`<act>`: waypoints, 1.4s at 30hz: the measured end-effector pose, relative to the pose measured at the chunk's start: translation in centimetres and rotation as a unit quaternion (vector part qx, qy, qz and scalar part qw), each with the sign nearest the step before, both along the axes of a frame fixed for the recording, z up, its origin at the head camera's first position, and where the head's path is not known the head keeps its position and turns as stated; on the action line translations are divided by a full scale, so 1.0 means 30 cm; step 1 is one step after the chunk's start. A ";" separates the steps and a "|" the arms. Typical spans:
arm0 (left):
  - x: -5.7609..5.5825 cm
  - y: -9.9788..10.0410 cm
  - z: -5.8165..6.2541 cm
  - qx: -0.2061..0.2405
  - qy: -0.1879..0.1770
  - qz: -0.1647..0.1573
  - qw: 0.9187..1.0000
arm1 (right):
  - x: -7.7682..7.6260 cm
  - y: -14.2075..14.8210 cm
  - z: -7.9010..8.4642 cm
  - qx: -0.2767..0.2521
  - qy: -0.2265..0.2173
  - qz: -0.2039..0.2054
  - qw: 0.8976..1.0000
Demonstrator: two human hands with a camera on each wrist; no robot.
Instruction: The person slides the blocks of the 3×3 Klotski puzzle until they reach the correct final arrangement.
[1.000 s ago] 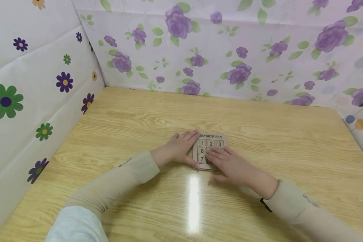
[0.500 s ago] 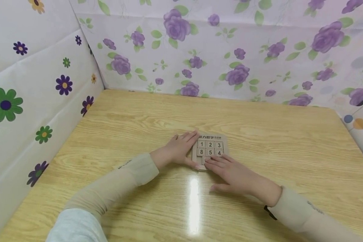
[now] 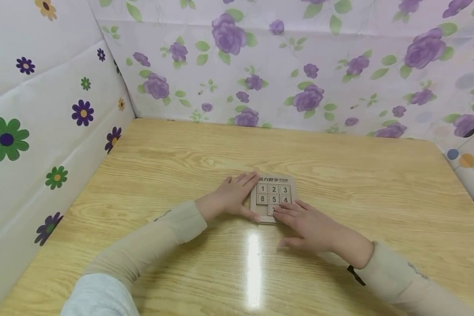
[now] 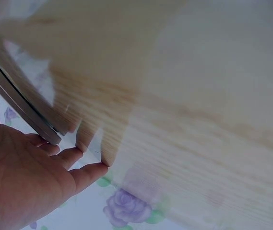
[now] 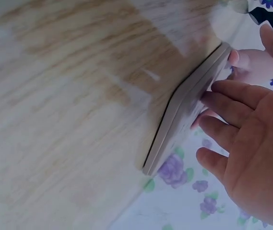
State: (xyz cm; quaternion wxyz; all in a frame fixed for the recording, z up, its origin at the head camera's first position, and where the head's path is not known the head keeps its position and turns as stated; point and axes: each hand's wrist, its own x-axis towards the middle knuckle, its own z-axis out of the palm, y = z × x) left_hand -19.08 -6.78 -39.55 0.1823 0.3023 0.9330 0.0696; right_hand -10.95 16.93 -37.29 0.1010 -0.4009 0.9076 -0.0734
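A flat light-brown sliding number puzzle [image 3: 254, 211] lies on the table, with printed characters along its top. Tiles 1, 2, 3 fill the top row and 8, 5, 4 the middle row. In the bottom row, a gap at the left stands beside a partly covered tile [image 3: 271, 211]. My left hand [image 3: 232, 196] holds the frame's left side, thumb at the lower corner and fingers by the upper one. My right hand [image 3: 314, 226] rests its nearly straight fingertips on that bottom tile, hiding the lower right of the puzzle. The right wrist view shows the puzzle's edge [image 5: 184, 103] beside the fingers.
The wood-grain table [image 3: 174, 158] extends on all sides of the puzzle. A white sheet with purple roses [image 3: 229, 35] hangs behind its far edge. Another flowered sheet [image 3: 35, 114] borders the left side. A bright light reflection [image 3: 254, 267] shows in front of the puzzle.
The 7 tile has slid right from the bottom left corner, leaving a gap there. My right hand has shifted down and right, uncovering 5 and 4. The left hand keeps its place.
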 end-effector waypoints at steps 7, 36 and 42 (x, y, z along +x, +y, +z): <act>-0.003 -0.001 0.007 -0.003 0.008 -0.006 1.000 | -0.010 0.001 0.016 -0.010 0.003 -0.005 1.000; -0.003 0.004 0.012 -0.004 0.015 -0.011 1.000 | 0.004 -0.082 -0.018 -0.027 -0.005 0.018 0.999; -0.003 0.000 0.002 -0.002 0.005 -0.005 1.000 | -0.006 -0.063 -0.031 -0.028 0.014 -0.025 0.999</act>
